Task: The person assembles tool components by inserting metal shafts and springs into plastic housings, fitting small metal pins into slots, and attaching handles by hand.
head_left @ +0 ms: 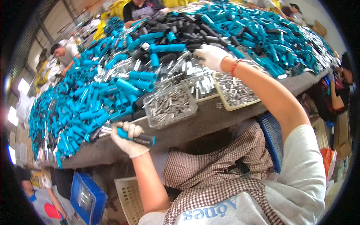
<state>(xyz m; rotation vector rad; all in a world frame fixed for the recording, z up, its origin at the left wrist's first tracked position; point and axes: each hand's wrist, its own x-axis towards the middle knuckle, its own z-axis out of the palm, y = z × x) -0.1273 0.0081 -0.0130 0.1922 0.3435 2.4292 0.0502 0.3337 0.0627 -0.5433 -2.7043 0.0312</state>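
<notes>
Gripping teal-black handle [135,137] in left hand [129,140] | right hand [210,56] curled among metal parts [195,69]

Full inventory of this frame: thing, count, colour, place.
Teal plastic handles: a great many, teal, heaped across the table.
Black handles: many, black, far middle of the heap.
Clear tray of metal bits: one, clear, near table edge.
Cream tray of metal bits: one, cream, under the right forearm.
Table: one, grey.
Blue crate: one, floor lower left.
Left hand: white glove, gripping a teal-and-black handle.
Right hand: white glove, reaching into the heap.
</notes>
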